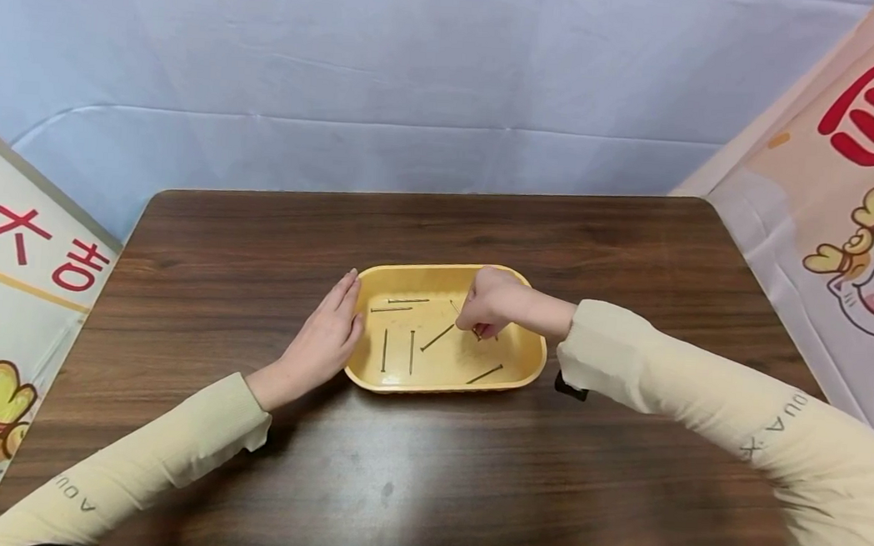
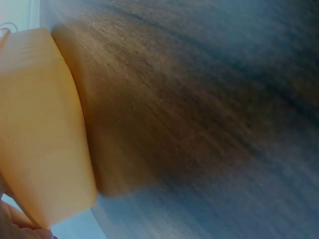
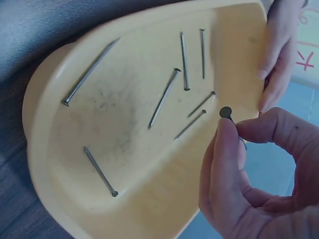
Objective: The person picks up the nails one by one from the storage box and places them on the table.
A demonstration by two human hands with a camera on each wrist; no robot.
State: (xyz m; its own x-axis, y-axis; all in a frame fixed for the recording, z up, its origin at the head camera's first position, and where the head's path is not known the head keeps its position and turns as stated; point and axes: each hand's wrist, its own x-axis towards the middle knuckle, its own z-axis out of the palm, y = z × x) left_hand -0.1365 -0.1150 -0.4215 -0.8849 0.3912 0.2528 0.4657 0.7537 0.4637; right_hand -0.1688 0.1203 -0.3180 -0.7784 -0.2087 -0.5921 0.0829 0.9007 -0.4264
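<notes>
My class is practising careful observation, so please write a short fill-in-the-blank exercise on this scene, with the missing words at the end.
1. The hand pinching a nail is the person's ____ one.
2. The other hand touches a tray coloured ____.
3. The colour of the table is dark ____.
4. The loose nails lie ____ the tray, not outside it.

Missing words: right; yellow; brown; inside.
</notes>
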